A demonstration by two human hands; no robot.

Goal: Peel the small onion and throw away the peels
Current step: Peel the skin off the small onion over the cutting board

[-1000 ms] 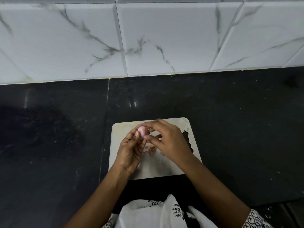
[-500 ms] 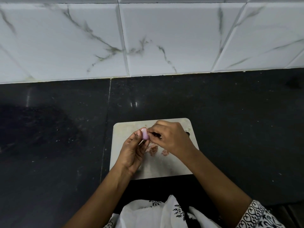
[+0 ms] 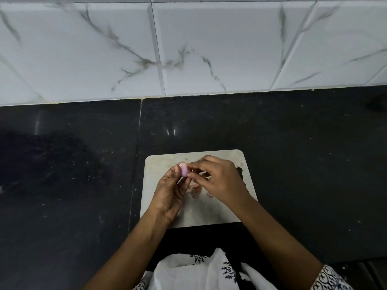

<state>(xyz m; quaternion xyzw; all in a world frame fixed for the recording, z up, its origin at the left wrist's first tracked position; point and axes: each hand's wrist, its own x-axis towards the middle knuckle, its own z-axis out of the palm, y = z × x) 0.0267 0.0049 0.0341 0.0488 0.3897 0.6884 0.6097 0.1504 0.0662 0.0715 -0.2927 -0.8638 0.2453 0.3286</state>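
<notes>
Between the fingertips of the left hand (image 3: 170, 192) sits the small onion (image 3: 184, 170); the right hand (image 3: 219, 181), just right of it, pinches its skin.

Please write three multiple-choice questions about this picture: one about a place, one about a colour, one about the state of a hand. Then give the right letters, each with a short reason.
1. Where do the loose peels lie?
A) on the cutting board
B) in a bowl
C) in a bin

2. What colour is the small onion?
A) green
B) pale pink-purple
C) orange

3. What does the left hand do?
A) lies flat
B) holds the small onion at its fingertips
C) hangs idle

Answers:
1 A: the peels rest on the cutting board beneath the hands.
2 B: its bare surface shows pink-purple.
3 B: thumb and fingers close round it, while the right hand pinches at its side.
</notes>
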